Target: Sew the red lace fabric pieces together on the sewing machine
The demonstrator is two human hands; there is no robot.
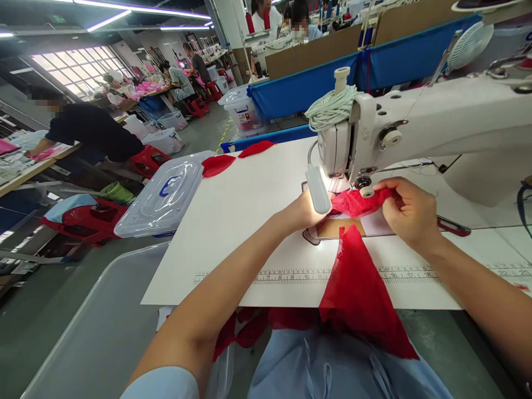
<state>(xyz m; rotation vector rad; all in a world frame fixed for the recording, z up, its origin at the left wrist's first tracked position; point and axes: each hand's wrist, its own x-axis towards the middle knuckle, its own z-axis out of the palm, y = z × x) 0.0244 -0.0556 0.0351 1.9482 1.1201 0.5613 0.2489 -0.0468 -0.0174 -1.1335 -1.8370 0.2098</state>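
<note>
A piece of red lace fabric lies under the presser foot area of a white sewing machine. My right hand pinches its right end between thumb and fingers. At the left end, my left hand reaches the fabric, its fingers mostly hidden behind a small lit lamp. A larger sheer red cloth piece hangs from the worktable's front edge onto my lap. Further red pieces trail below the table, partly covered by my left arm.
The white worktable has a printed ruler along its front. Two red pieces lie at its back left edge. A clear lidded bin stands to the left. Dark-handled snips lie right of my right hand. Other people sit farther off.
</note>
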